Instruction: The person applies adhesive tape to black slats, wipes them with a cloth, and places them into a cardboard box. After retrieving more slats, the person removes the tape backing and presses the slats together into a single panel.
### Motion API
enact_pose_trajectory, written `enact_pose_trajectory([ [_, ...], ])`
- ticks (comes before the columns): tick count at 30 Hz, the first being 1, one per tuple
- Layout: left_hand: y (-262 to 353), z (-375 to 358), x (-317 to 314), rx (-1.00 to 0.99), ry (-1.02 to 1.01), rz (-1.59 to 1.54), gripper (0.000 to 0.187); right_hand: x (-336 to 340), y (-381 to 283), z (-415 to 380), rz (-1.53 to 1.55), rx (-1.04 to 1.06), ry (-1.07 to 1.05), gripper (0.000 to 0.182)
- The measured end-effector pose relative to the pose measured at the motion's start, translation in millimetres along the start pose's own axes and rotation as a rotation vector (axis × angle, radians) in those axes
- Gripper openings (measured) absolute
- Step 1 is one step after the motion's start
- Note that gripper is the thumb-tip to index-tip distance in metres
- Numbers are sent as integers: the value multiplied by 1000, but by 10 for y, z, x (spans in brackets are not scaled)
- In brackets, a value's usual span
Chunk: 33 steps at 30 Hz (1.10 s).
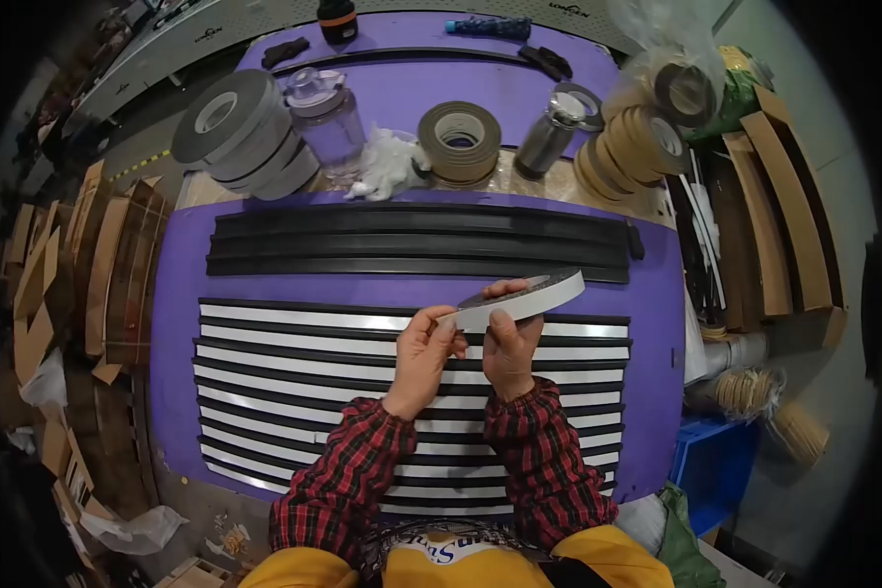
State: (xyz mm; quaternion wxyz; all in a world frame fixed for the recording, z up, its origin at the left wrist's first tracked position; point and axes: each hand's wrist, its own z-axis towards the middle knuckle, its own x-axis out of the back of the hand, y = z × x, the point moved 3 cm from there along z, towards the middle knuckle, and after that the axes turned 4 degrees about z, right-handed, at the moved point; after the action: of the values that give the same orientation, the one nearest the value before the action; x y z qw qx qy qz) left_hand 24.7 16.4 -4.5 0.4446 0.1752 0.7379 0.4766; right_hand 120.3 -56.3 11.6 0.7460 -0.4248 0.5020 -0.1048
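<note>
My right hand (512,345) holds a roll of white tape (551,296) from below, with the thumb on its outer face. The fingertips of my left hand (424,355) pinch the tape's edge or loose end at the left of the roll. Both hands are above several black strips with white faces (294,355), laid in rows on the purple table (173,323). Behind them lie several plain black strips (412,240), side by side.
Along the back stand large grey tape rolls (220,127), a clear bottle (325,127), crumpled white tissue (390,162), a brown tape stack (459,147), a metal flask (549,137) and more rolls (627,157). Cardboard (122,274) and a blue crate (715,465) flank the table.
</note>
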Motion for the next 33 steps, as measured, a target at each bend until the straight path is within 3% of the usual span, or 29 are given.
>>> enact_pose_trajectory([
  [2, 69, -57, -9, -38, 72, -28, 18, -1, 12, -58, 4, 10, -82, 40],
  [3, 125, -86, 374, 9, 104, -42, 17, -144, 82, -98, -5, -38, -49, 40],
  [6, 696, -64, 1654, 57, 290, 316, 16, 244, -111, 102, 436, -43, 108, 38],
  [8, 1059, -50, 2681, 44, 514, 486, 17, 657, -485, 283, 361, -26, 112, 33],
  [9, 1243, -13, 3165, 83, 640, 575, 17, 1139, -532, 426, 240, 43, 248, 30],
  [10, 1387, 33, 3556, 2, 652, 650, 18, 1494, -512, 502, 112, 112, 386, 27],
  [12, 1653, 178, 3821, 69, 638, 765, 16, 1577, -393, 610, -578, 215, 490, 26],
  [13, 1680, 293, 4004, 77, 637, 768, 16, 1614, -328, 643, -943, 150, 459, 35],
  [15, 1644, 474, 4284, 108, 645, 897, 13, 1683, -134, 709, -1316, 78, 369, 45],
  [18, 1611, 581, 4418, 108, 663, 922, 9, 1434, 19, 776, -1407, -32, 319, 52],
  [20, 1574, 606, 4510, 87, 692, 909, 9, 1434, 95, 789, -1546, 6, 320, 50],
  [22, 1566, 579, 4500, 110, 703, 922, 8, 1382, 125, 811, -1741, 156, 183, 48],
  [26, 1576, 534, 4608, 103, 713, 1007, 13, 1362, 185, 801, -1717, 196, 143, 41],
  [30, 1455, 585, 5133, 94, 676, 1002, 22, 1372, 234, 784, -1888, 355, 193, 50],
  [31, 1468, 576, 5085, 71, 715, 1027, 23, 1253, 216, 776, -1998, 300, 185, 49],
  [33, 1431, 580, 5159, 82, 710, 978, 23, 1197, 200, 779, -1955, 396, 147, 45],
])
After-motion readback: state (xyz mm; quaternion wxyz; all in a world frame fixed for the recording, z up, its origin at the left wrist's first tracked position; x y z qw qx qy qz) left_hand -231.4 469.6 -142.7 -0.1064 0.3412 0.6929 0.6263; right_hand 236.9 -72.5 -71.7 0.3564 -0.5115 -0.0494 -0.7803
